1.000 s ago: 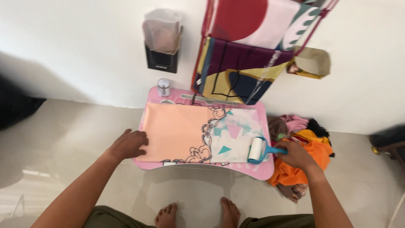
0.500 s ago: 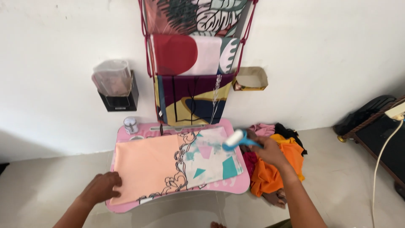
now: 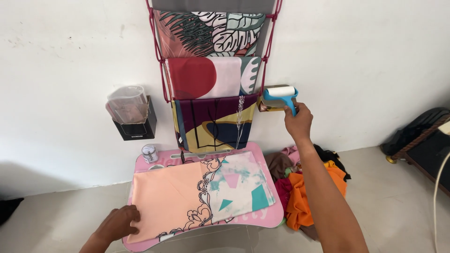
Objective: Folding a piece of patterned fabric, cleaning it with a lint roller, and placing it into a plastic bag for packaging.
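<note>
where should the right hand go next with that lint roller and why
Probably ease the lint roller into the small holder on the wall: the right hand holds it raised right beside it, away from the folded cloth that the left hand touches.

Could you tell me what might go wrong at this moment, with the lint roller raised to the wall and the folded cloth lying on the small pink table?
The right hand holds the blue lint roller up beside a small tan holder on the wall; a clumsy approach might knock that holder. The left hand presses only one corner of the folded cloth, whose near edge overhangs the pink table, so it might slide off.
</note>
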